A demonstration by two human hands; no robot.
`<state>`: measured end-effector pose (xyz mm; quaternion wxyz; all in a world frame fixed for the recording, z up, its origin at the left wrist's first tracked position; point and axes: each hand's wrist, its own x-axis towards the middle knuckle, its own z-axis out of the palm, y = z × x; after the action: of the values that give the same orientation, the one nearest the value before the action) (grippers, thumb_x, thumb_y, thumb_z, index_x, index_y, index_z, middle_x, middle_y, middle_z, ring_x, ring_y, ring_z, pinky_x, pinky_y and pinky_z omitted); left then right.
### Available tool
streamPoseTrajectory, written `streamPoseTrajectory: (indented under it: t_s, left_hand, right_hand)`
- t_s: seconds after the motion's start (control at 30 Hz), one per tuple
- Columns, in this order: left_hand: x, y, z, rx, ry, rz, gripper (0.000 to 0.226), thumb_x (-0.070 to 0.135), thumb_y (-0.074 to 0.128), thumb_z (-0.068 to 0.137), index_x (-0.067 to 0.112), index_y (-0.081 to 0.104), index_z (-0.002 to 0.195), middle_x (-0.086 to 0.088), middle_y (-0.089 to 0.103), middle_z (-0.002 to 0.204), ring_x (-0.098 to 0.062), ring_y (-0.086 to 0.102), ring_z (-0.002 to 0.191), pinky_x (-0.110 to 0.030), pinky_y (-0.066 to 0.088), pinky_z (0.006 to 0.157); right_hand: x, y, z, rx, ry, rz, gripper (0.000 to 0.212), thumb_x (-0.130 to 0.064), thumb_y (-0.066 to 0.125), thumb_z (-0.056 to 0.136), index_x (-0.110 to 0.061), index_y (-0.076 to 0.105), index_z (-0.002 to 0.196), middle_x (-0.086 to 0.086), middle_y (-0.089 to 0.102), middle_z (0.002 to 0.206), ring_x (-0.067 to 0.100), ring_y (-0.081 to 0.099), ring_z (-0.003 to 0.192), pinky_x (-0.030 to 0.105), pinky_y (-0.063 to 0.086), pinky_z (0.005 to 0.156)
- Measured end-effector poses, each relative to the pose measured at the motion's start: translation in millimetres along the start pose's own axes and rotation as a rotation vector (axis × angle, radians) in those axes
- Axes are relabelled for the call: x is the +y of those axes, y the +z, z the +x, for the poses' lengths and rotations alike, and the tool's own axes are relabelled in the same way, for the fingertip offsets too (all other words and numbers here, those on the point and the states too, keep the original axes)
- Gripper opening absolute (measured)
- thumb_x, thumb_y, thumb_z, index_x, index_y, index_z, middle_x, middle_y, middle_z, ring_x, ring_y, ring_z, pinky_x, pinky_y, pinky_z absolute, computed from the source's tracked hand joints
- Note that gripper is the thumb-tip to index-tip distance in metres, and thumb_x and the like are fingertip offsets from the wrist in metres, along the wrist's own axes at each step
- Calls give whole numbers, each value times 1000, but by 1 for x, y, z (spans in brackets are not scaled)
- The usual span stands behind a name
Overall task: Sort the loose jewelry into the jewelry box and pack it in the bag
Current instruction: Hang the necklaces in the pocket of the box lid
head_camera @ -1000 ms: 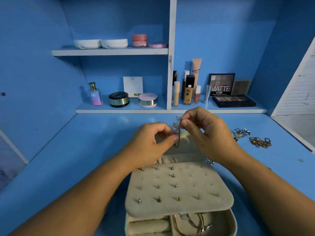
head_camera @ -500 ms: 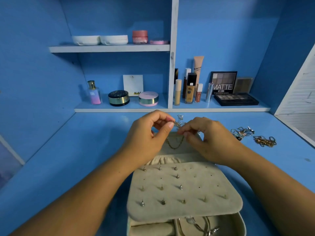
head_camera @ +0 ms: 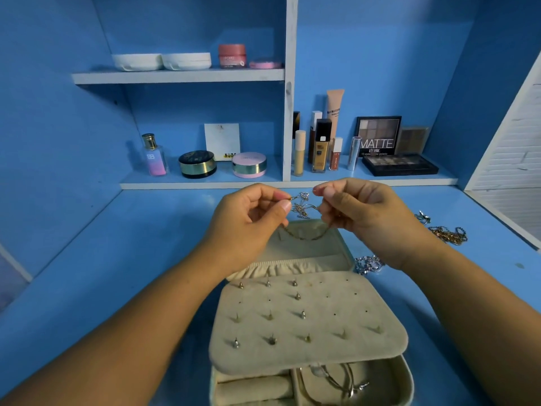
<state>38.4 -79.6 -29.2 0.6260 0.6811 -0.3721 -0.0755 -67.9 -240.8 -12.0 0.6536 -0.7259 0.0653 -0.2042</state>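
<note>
A cream jewelry box lies open on the blue desk, its earring panel studded with several earring posts. Above the open lid, my left hand and my right hand each pinch one end of a thin gold chain, which sags in a loop between them. Bangles lie in the box's lower tray. Loose jewelry sits on the desk: a silver piece by my right wrist and gold chains further right. No bag is in view.
Shelves behind the desk hold cosmetics: a perfume bottle, compacts, foundation bottles and eyeshadow palettes. White bowls stand on the upper shelf. A white slatted panel borders the right side.
Both hands rose a little and drew apart, so the chain, bunched between the fingertips a second ago, now hangs stretched in a loop over the box lid.
</note>
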Motion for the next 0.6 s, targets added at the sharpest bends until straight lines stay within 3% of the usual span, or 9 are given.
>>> streamPoseTrajectory:
  t_s: [0.1, 0.17, 0.3, 0.37, 0.5, 0.6]
  left_hand:
    - [4, 1, 0, 21, -94, -115, 9, 8, 63, 91, 17, 65, 92, 5, 66, 73, -11, 67, 62, -25, 58, 66]
    - [1, 0, 0, 21, -111, -84, 11, 8, 64, 90, 19, 65, 89, 6, 65, 70, -11, 66, 60, -26, 57, 64]
    - [-11, -5, -2, -16, 90, 358, 15, 14, 73, 84, 28, 70, 81, 10, 68, 70, -5, 63, 62, -20, 54, 65]
    - [-12, -6, -4, -77, 158, 545, 13, 19, 75, 83, 31, 73, 82, 14, 66, 71, -3, 61, 67, -16, 50, 66]
    - [-12, -10, -3, -128, 142, 652, 9, 25, 73, 84, 33, 75, 88, 18, 66, 74, -2, 60, 73, -17, 49, 67]
    - [-13, -11, -3, -129, 134, 655, 9, 25, 73, 84, 33, 76, 89, 19, 65, 74, 0, 59, 73, -19, 50, 68]
  right_hand:
    - [0, -3, 2, 57, -52, -154, 12, -11, 56, 93, -16, 65, 98, -2, 68, 70, 6, 55, 55, 15, 45, 51]
    - [4, -5, 3, 77, -89, -303, 14, -6, 57, 92, -19, 62, 91, 0, 69, 74, 7, 55, 52, 14, 43, 49]
    - [11, -8, 2, 55, -147, -729, 30, -8, 54, 92, -33, 61, 78, -11, 64, 73, 8, 58, 64, 17, 47, 58]
    - [13, -9, 2, 34, -125, -878, 27, -12, 54, 91, -35, 67, 86, -10, 67, 80, 7, 59, 71, 16, 44, 62]
    - [15, -13, 3, -2, -121, -976, 24, -12, 56, 90, -28, 72, 98, -4, 70, 89, 10, 61, 75, 21, 49, 72]
    - [11, -15, 2, -15, -132, -883, 23, -10, 58, 88, -32, 62, 84, -9, 61, 69, 7, 50, 57, 15, 42, 58]
